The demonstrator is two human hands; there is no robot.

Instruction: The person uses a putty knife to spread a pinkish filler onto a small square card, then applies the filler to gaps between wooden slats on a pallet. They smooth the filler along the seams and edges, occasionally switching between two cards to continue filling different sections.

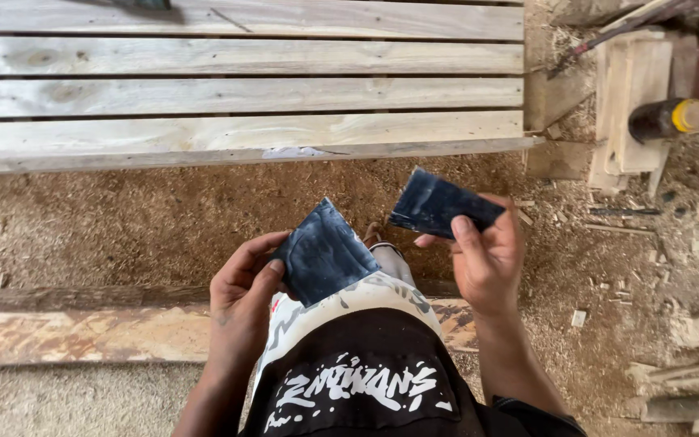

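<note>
Wooden slatted frame point(244, 89) ahead, sawdust floor point(163, 210), yellow-capped bottle point(667, 118) right

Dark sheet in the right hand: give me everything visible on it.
The dark sheet is a small, roughly rectangular piece, blue-black with a dull, scuffed surface, like worn sandpaper. It looks thin and fairly flat, tilted so its left corner points up. The right hand pinches its right end, thumb on top, fingers underneath. It is held in the air above the sawdust-covered ground, apart from the similar piece in the left hand.
</note>
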